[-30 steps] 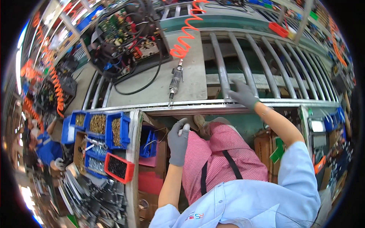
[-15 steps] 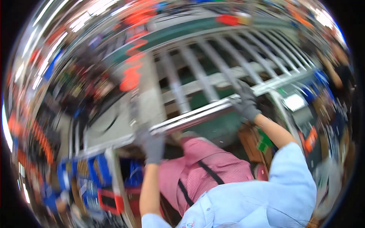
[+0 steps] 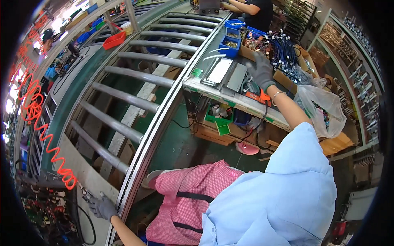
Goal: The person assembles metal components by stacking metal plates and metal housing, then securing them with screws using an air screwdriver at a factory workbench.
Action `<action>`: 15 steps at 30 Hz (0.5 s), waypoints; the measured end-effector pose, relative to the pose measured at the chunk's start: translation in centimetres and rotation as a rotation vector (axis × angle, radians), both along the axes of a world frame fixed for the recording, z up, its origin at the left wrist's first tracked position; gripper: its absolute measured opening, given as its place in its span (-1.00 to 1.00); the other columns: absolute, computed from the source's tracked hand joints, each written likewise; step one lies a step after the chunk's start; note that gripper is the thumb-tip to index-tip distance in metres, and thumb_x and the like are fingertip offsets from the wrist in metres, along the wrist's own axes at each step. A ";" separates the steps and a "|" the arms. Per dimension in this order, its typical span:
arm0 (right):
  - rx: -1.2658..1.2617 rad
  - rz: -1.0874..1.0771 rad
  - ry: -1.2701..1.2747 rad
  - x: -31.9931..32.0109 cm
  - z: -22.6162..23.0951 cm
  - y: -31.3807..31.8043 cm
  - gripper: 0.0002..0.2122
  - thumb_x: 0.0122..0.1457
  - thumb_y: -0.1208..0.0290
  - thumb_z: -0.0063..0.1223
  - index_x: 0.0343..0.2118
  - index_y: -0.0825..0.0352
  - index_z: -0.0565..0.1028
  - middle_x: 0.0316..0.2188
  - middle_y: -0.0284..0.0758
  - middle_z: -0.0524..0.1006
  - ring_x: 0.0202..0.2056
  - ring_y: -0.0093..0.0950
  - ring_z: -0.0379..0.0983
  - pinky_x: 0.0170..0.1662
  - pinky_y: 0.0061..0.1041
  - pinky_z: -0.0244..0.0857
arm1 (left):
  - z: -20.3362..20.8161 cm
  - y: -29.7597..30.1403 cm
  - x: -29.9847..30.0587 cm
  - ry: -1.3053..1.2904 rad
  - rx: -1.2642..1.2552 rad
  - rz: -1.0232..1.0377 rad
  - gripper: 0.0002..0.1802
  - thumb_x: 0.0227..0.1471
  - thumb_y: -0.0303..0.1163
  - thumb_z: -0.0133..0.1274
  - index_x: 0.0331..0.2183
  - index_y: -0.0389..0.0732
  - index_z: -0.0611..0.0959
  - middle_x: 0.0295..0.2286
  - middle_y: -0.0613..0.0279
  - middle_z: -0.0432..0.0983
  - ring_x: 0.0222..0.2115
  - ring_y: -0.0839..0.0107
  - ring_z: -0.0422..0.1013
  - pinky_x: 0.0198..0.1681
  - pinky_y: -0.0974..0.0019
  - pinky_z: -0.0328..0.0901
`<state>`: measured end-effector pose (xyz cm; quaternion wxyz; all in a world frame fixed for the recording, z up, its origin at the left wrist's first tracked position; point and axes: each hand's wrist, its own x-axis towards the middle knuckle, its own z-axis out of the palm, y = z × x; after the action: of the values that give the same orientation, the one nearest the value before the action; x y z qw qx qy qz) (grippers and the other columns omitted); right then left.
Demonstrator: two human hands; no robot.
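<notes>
The air screwdriver lay at near left on a grey board, its head end joined to a coiled orange hose. My gloved left hand was at its near end, fingers against or just beside it; I could not tell whether they had closed round it. My right hand was well apart, at far right over the workbench, open with fingers spread, gripping nothing that I could see. Just beside it were an orange-marked tool and a grey flat plate. Farther off stood blue bins and a heap of dark cables; a clear plastic bag hung to the right. Metal rollers ran between my hands, with a red tray beyond them at far left.
</notes>
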<state>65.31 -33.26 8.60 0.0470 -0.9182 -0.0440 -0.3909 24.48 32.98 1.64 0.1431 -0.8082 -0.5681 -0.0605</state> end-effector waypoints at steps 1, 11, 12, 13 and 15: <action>-0.005 -0.012 0.000 0.7 -0.1 -2.4 -0.45 0.02 0.04 0.05 0.07 0.16 0.31 0.06 -0.14 0.31 0.10 -0.17 0.20 0.11 -0.19 0.09 | -0.2 -0.2 0.0 0.008 0.076 -0.009 -0.23 0.03 0.11 -0.06 0.17 -0.07 0.18 0.09 -0.09 0.17 0.08 -0.03 0.16 0.04 -0.08 0.11; 0.406 -0.256 0.062 1.1 0.7 -8.5 -0.48 0.02 0.04 0.07 -0.02 0.30 0.41 -0.04 -0.03 0.41 -0.01 -0.17 0.36 0.05 -0.29 0.23 | -1.0 1.2 -0.8 0.012 0.066 -0.037 -0.26 0.07 0.12 -0.12 0.16 -0.08 0.19 0.07 -0.08 0.19 0.07 0.00 0.17 0.02 -0.09 0.12; 0.439 -0.066 0.181 0.8 0.8 -6.5 -0.46 0.02 0.03 0.09 -0.02 0.31 0.41 -0.04 -0.03 0.41 0.00 -0.20 0.36 0.05 -0.31 0.23 | -0.7 1.2 -0.9 0.006 0.015 -0.021 -0.25 0.07 0.14 -0.13 0.16 -0.08 0.20 0.09 -0.09 0.17 0.08 0.00 0.17 0.04 -0.09 0.11; 0.467 0.126 0.296 0.9 0.9 -4.6 -0.45 0.01 0.02 0.10 -0.02 0.33 0.41 -0.03 -0.03 0.41 0.00 -0.23 0.37 0.06 -0.34 0.23 | -0.7 1.2 -1.0 0.009 0.020 -0.016 -0.25 0.07 0.14 -0.13 0.16 -0.08 0.20 0.09 -0.09 0.17 0.08 0.00 0.17 0.04 -0.09 0.11; 0.321 0.289 0.516 1.5 1.1 -1.4 -0.29 -0.02 -0.09 0.10 0.10 0.34 0.30 0.04 0.00 0.34 0.10 -0.19 0.28 0.12 -0.36 0.17 | -0.6 0.8 -1.3 -0.084 0.090 0.028 -0.24 0.07 0.18 -0.16 0.15 -0.11 0.21 0.11 -0.08 0.13 0.09 -0.01 0.16 0.06 -0.11 0.08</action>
<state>66.76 -34.63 9.67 0.2556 -0.9520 -0.0981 -0.1369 23.20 33.77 1.04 0.1561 -0.7898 -0.5815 -0.1175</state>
